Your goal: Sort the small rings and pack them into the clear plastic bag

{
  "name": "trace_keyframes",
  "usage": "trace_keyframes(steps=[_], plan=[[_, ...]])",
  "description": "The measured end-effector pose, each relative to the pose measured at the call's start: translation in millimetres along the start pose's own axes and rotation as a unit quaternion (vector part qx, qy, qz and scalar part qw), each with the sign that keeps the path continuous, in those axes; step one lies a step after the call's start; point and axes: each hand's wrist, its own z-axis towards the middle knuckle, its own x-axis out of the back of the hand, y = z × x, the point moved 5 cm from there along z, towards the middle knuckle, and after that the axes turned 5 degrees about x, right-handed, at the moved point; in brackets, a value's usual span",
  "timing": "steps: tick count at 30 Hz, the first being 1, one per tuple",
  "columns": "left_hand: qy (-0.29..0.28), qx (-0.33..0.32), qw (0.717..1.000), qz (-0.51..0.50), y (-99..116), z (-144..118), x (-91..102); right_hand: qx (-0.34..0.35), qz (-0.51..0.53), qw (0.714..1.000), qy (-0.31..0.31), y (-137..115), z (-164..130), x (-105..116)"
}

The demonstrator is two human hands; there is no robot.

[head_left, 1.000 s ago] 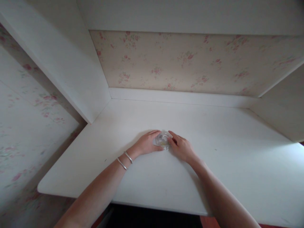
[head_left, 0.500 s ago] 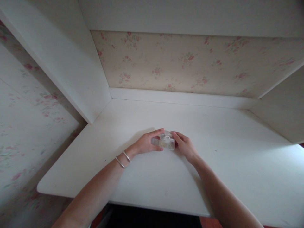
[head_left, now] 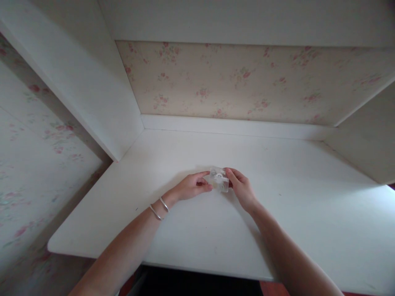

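Both hands meet at the middle of the frame around a small clear plastic case (head_left: 219,180), and each grip is pinched on it: the left hand (head_left: 191,187) has thumb and fingertips on the case's left end, the right hand (head_left: 241,188) holds the right end with fingers curled over the top edge. The case sits between the two hands, its lower edge at or just above the white surface (head_left: 197,230); whether it touches cannot be told. Something pale and round shows through the plastic, too small to make out.

Compared with a second ago, the case has been turned: it then lay flatter, low under the fingertips, and now stands more upright with a broad face toward the camera. The left fingers have drawn back from covering it to holding only its end. Judging by this, the case is being handled and rotated in place rather than carried anywhere.

Two thin metal bangles (head_left: 159,208) ring the left wrist. Beyond the hands, floral wallpaper (head_left: 234,82) backs the alcove in the upper half of the frame, with a white side panel (head_left: 92,82) at upper left.
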Motion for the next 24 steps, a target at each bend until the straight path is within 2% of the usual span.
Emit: trace_keyframes(steps=[5, 10, 14, 18, 21, 24], plan=[[0.013, 0.017, 0.999, -0.030, -0.5, 0.2, 5.8, -0.060, 0.071, 0.994, -0.061, -0.9, -7.5, -7.8], [0.044, 0.025, 0.998, -0.045, -5.9, 1.6, 10.1, -0.075, 0.110, 0.980, -0.151, -7.0, -17.7, -17.1], [0.053, 0.041, 0.997, -0.044, -5.1, 1.0, 10.5, -0.085, 0.127, 0.975, -0.160, -9.1, -19.5, -18.5], [0.060, 0.027, 0.998, -0.015, 3.7, -0.2, 11.1, -0.098, 0.115, 0.975, -0.163, -10.2, -21.0, -18.9], [0.094, 0.005, 0.996, 0.006, 8.5, -0.2, 13.9, -0.097, 0.095, 0.971, -0.198, -8.0, -23.3, -22.1], [0.127, 0.010, 0.991, 0.029, 6.4, 1.0, 16.9, -0.096, 0.085, 0.961, -0.245, -4.2, -25.6, -25.8]])
